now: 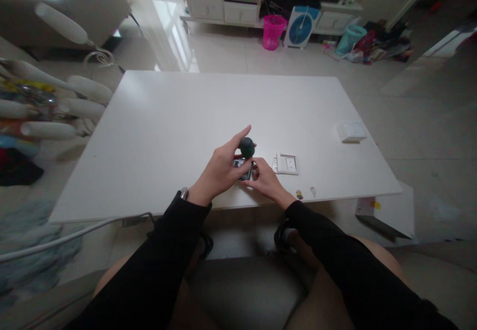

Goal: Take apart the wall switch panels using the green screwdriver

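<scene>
My left hand (219,168) is closed around the dark green handle of a screwdriver (247,147), seen nearly end-on from above. Below it, near the table's front edge, lies a small dark device (246,175) that looks like the back of a wall socket. The fingers of my right hand (266,178) grip this device at its right side. The screwdriver's tip is hidden behind my left hand and the handle. Just right of my right hand, a white wall socket with a square frame (287,164) rests on the table.
The white table (179,121) carries a white socket box (351,131) at right and small items, one a yellow figure (299,195), by the front edge. White lamp arms (89,89) stand at the left. A pink basket (274,33) and a blue fan (300,28) are beyond.
</scene>
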`<action>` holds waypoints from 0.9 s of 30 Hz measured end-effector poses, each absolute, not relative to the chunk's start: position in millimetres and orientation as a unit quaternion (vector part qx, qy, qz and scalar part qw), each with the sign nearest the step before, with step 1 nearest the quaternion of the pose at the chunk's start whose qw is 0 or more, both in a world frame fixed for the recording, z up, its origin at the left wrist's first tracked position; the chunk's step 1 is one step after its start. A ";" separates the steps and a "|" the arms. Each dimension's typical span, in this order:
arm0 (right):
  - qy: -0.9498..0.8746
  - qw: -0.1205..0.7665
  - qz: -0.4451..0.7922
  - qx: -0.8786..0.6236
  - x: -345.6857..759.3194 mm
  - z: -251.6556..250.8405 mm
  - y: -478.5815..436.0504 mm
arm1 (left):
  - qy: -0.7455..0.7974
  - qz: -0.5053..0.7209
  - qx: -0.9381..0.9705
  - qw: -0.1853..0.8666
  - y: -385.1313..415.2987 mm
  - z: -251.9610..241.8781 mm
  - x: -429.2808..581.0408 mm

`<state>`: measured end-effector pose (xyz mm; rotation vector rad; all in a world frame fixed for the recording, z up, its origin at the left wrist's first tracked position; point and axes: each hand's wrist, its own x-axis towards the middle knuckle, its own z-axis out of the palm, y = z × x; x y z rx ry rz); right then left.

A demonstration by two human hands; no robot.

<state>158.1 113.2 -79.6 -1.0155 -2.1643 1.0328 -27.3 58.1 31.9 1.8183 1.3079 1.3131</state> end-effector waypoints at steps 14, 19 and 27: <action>-0.825 0.229 0.388 -0.342 163.9 -82.9 119.0 | 0.456 0.499 0.675 0.295 64.3 28.1 -26.8; -0.824 0.231 0.388 -0.343 163.2 -82.6 118.6 | 0.458 0.502 0.686 0.261 66.3 24.3 -26.4; -0.821 0.228 0.391 -0.348 163.1 -82.8 117.5 | 0.501 0.513 0.655 0.239 66.5 25.4 -21.4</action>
